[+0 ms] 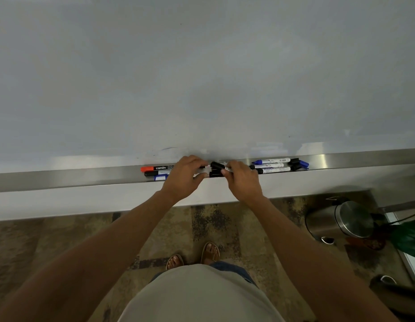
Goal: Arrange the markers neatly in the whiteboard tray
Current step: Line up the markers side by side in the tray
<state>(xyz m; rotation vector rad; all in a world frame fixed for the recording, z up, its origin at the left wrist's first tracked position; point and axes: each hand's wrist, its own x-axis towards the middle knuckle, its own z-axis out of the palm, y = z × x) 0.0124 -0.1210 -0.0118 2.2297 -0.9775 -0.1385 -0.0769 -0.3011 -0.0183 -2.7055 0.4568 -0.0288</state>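
Both hands reach far into the tray (pixel 85 176). The left hand (pixel 183 176) and right hand (pixel 242 180) each pinch black-capped markers (pixel 216 169) at its middle.

Orange-capped marker (pixel 153 168), blue-capped marker (pixel 269 161), silver tray (pixel 85 176), mottled brown-beige carpet (pixel 62 238), steel-grey bin (pixel 341 220)

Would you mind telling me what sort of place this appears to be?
Probably an office or meeting room: a large wall whiteboard with a metal marker tray, patterned carpet, and a steel pedal bin beside a potted plant.
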